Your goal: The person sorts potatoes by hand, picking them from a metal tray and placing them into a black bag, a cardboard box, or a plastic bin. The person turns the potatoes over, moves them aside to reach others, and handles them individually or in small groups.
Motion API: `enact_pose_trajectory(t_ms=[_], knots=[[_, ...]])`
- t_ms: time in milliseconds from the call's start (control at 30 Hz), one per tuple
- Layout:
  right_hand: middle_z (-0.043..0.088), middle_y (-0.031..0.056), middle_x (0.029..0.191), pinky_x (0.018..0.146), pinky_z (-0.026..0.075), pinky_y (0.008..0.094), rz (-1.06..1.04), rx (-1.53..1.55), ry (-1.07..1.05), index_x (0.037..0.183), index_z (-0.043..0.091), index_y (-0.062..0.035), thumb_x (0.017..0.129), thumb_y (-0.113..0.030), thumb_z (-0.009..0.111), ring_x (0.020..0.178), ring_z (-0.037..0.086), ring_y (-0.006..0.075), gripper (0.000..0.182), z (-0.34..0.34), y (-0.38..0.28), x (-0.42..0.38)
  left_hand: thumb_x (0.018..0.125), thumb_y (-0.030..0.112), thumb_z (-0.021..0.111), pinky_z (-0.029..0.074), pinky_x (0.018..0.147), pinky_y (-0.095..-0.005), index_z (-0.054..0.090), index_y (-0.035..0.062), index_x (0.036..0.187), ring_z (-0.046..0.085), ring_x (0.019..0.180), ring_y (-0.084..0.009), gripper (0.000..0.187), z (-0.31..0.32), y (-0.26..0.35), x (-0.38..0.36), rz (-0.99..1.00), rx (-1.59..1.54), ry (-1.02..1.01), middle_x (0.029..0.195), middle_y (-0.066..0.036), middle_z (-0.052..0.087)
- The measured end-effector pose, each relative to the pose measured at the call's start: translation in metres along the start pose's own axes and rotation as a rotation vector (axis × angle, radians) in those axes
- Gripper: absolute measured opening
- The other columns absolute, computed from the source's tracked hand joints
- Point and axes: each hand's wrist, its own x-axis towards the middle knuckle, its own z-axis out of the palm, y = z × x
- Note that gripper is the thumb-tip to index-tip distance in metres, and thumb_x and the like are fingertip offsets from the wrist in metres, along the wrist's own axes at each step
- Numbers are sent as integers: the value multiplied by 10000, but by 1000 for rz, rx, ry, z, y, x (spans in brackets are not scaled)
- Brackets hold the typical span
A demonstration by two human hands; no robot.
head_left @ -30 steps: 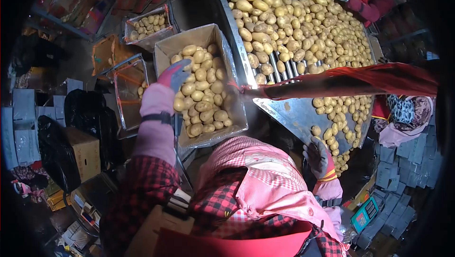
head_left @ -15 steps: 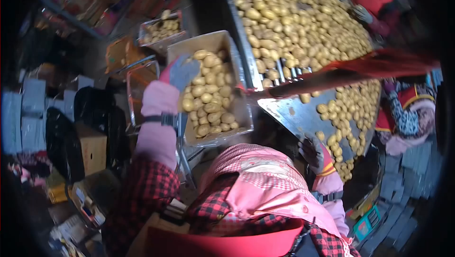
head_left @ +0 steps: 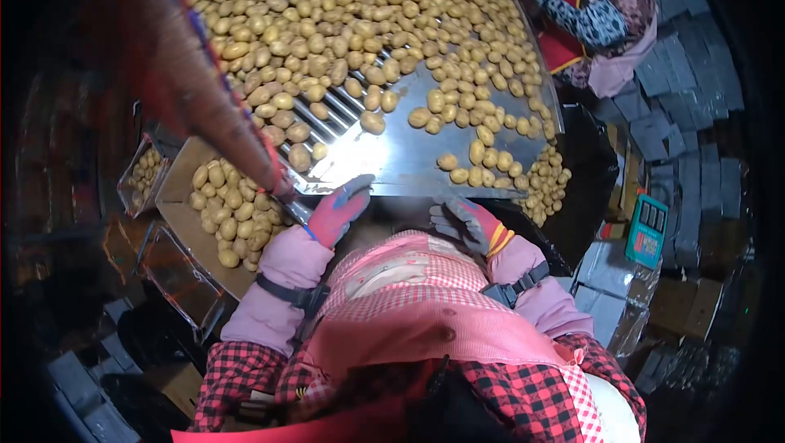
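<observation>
Currently, the left hand (head_left: pixel 342 211), fingers together, and right hand (head_left: pixel 468 225), fingers slightly spread, are beside the metal table (head_left: pixel 409 153).

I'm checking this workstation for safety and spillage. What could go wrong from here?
A few loose potatoes lie close to the near edge of the metal table and might roll off if nudged. The left hand and right hand, both gloved, are close to that edge, so a slip could knock fingers against it. The red cloth crosses the view and may hide part of the potato pile.
</observation>
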Motion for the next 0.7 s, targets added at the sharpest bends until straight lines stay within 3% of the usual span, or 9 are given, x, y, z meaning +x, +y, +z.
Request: enact_pose_trajectory(t_ms=[33, 133, 200, 233, 267, 333, 433, 533, 700], knots=[[558, 139, 1236, 1028, 435, 390, -8, 9, 13, 1324, 482, -26, 987, -362, 533, 1178, 532, 231, 478, -4, 1, -1, 958, 179, 553, 384, 1032, -313, 426, -7, 1401, 490, 1218, -179, 497, 3, 0, 10, -68, 37, 99, 1307, -110, 528], [563, 108, 1255, 1005, 448, 377, -8, 12, 5, 1347, 468, -31, 993, -372, 518, 1170, 538, 212, 494, -23, -5, 1, 891, 189, 618, 434, 970, -375, 472, 31, 1352, 559, 1136, -289, 508, -11, -14, 43, 445, 767, 401, 1264, -158, 555], [565, 91, 1263, 995, 454, 368, -3, -5, -17, 1355, 463, -36, 994, -383, 510, 1167, 541, 200, 503, -34, -15, 10, 830, 249, 641, 340, 1066, -476, 462, 43, 1349, 444, 1251, -400, 586, -21, -6, 59, 593, 1285, 582, 1334, -231, 478], [567, 78, 1269, 986, 458, 353, -13, -31, -30, 1373, 447, -39, 989, -405, 512, 1166, 542, 187, 534, -40, -21, 18, 796, 303, 636, 223, 1115, -555, 452, 57, 1356, 326, 1317, -458, 639, -27, -5, 64, 487, 1413, 637, 1406, -239, 404], [569, 82, 1256, 978, 458, 344, -79, -63, -77, 1377, 442, -46, 983, -413, 521, 1161, 542, 181, 544, -47, -31, 21, 793, 350, 628, 202, 1117, -575, 449, 62, 1366, 318, 1325, -464, 667, -27, 1, 66, 455, 1532, 670, 1431, -243, 378], [528, 116, 1312, 1025, 409, 372, -153, -112, -92, 1405, 411, -33, 970, -402, 546, 1208, 513, 237, 586, -65, -62, 37, 763, 349, 678, 187, 1126, -557, 416, 67, 1404, 297, 1339, -451, 748, -32, 3, 72, 340, 1660, 706, 1446, -235, 351], [408, 216, 1444, 1102, 313, 443, -510, -813, 316, 1470, 319, -33, 933, -416, 566, 1339, 395, 343, 704, -113, -107, 88, 750, 351, 689, 197, 1126, -551, 425, 53, 1388, 300, 1339, -444, 752, -38, -5, 80, 305, 1674, 735, 1429, -235, 367], [327, 222, 1502, 1135, 253, 465, -452, -1475, 857, 1480, 327, -81, 876, -518, 580, 1398, 299, 376, 787, -147, -139, 136, 771, 319, 662, 218, 1122, -545, 443, 47, 1378, 337, 1328, -428, 701, -36, -5, 84, 324, 1635, 774, 1416, -231, 394], [283, 206, 1526, 1129, 185, 587, -394, -1947, 789, 1475, 348, -139, 815, -632, 551, 1420, 222, 424, 849, -80, -151, 169, 782, 313, 670, 242, 1116, -540, 447, 24, 1359, 358, 1316, -426, 683, -32, -1, 85, 283, 1638, 770, 1419, -227, 401]])
